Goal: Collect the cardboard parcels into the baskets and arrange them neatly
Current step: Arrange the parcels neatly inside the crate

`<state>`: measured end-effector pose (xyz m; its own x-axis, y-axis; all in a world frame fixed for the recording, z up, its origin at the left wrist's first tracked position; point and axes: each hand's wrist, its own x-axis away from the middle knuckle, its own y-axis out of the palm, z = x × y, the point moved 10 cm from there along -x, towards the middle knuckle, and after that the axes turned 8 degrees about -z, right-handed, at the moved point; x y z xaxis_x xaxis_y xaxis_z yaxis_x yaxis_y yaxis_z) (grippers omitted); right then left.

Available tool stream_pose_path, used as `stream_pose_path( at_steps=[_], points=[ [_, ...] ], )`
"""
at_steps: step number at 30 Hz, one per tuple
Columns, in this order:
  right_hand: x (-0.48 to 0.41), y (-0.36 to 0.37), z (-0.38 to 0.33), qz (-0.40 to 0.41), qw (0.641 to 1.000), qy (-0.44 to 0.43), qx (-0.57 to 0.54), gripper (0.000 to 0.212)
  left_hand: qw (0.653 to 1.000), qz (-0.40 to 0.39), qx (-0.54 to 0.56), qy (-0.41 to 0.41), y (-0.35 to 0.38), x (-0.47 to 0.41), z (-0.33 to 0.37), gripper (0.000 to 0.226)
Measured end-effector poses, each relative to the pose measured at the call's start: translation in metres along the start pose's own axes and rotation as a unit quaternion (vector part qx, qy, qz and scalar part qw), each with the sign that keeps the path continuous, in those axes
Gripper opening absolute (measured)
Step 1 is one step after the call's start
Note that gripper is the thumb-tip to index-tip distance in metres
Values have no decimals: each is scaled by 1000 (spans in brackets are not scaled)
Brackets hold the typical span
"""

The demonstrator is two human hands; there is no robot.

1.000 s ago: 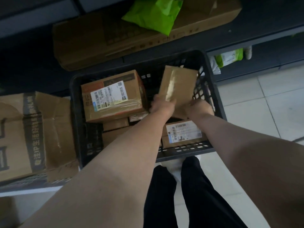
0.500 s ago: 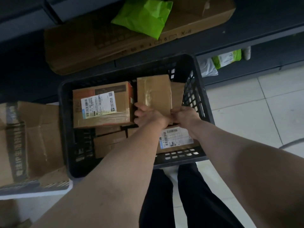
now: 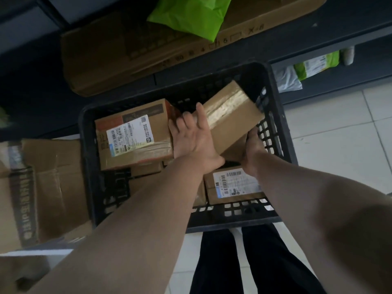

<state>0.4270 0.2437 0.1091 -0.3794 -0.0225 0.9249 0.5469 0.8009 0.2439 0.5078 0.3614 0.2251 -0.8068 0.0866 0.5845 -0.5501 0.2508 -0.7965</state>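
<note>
A black plastic basket (image 3: 282, 132) stands on the floor in front of me, with several cardboard parcels inside. A plain taped parcel (image 3: 230, 115) is tilted over the basket's right half. My left hand (image 3: 194, 136) presses on its left side and my right hand (image 3: 252, 149) grips its lower right end. To the left lies a bigger parcel with a white label (image 3: 133, 134). A smaller labelled parcel (image 3: 233, 184) rests at the front right, under my right wrist. More brown parcels (image 3: 146, 169) lie lower down, partly hidden.
An open large cardboard box (image 3: 42, 187) sits left of the basket. A long flat carton (image 3: 131, 52) and a green plastic bag (image 3: 191, 15) lie on the dark shelf behind. More bags (image 3: 314, 64) sit on the lower shelf at right. My legs (image 3: 244, 262) stand on white tiles.
The taped parcel has turned from upright to a slant, its top swung to the right. My left hand has slid up onto its side, and my right hand has moved under its right end.
</note>
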Motion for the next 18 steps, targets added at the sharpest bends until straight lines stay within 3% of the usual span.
stream_pose_path(
  at_steps=[2, 4, 6, 7, 9, 11, 13, 15, 18],
  points=[
    [6, 17, 19, -68, 989, 90, -96, 81, 999, 20, -35, 17, -6, -5, -6, 149],
    [12, 19, 28, -83, 981, 141, -103, 97, 999, 19, -42, 26, -7, -8, -10, 149],
    [15, 12, 29, -51, 983, 149, -94, 82, 999, -1, -28, 26, -5, -10, -9, 150],
    [17, 8, 28, -24, 984, 140, -103, 68, 1000, -17, -10, 25, -3, -10, -8, 151],
    [24, -11, 4, 64, 997, 51, 6, 51, 998, -48, 40, 19, 3, -8, -5, 151],
    [37, -22, -30, 141, 974, -56, 171, 48, 989, -82, 121, -8, 12, -2, -2, 149],
    [51, -19, -53, 168, 947, -103, 254, 45, 975, -96, 194, -55, 20, 10, 0, 148],
    [54, -13, -70, 167, 941, -132, 264, 42, 969, -71, 218, -88, 20, 26, 2, 150],
    [42, 5, -88, 112, 969, -153, 157, 41, 973, -20, 214, -79, 20, 47, -7, 148]
  ],
)
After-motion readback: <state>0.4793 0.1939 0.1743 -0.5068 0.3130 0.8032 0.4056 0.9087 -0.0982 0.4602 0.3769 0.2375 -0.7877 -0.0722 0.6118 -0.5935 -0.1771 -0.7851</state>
